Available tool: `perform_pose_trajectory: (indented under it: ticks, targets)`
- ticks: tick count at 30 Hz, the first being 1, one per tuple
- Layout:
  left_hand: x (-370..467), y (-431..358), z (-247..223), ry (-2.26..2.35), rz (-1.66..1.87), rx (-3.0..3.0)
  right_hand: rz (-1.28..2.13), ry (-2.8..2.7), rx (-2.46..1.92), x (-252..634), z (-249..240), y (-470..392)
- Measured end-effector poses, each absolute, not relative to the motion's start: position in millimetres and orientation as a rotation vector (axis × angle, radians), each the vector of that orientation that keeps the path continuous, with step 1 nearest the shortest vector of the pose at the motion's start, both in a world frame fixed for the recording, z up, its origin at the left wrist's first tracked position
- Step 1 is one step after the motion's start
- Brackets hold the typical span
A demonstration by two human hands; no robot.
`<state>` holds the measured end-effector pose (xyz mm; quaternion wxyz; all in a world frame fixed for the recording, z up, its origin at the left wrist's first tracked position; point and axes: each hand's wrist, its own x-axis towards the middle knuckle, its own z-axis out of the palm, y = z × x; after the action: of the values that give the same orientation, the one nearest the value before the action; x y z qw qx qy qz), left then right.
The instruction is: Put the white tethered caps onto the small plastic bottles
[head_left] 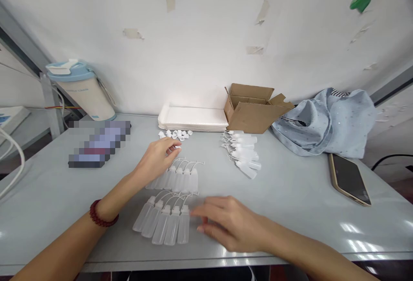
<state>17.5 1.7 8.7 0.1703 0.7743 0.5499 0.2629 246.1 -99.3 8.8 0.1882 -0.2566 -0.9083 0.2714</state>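
My left hand (158, 157) is closed in a pinch on a small white cap (177, 146), just in front of a pile of similar white caps (181, 135). Below it lies a row of translucent squeeze bottles (185, 180), partly covered by that hand. Nearer the table edge, a second row of bottles (163, 225) fans out, each with a thin looped strap at its neck. Beside the rightmost bottle of this row, my right hand (227, 223) has thumb and fingers apart, holding nothing. Its index fingertip is close to the bottle's neck; whether they touch I cannot tell.
More bottles (244, 152) lie in a heap before an open cardboard box (253, 111). A stack of white padded sheets (196, 117) stands along the wall. A tumbler (85, 91) is at left, with a blurred-out object (101, 143). At right are a blue cloth bag (338, 121) and a phone (350, 180).
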Motion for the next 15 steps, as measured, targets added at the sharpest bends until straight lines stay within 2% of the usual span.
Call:
perform_pose_trajectory:
  ticks: [15]
  targets:
    - [33.9, -11.7, 6.2, 1.442, 0.714, 2.229, 0.511, -2.796, -0.634, 233.4, -5.6, -103.9]
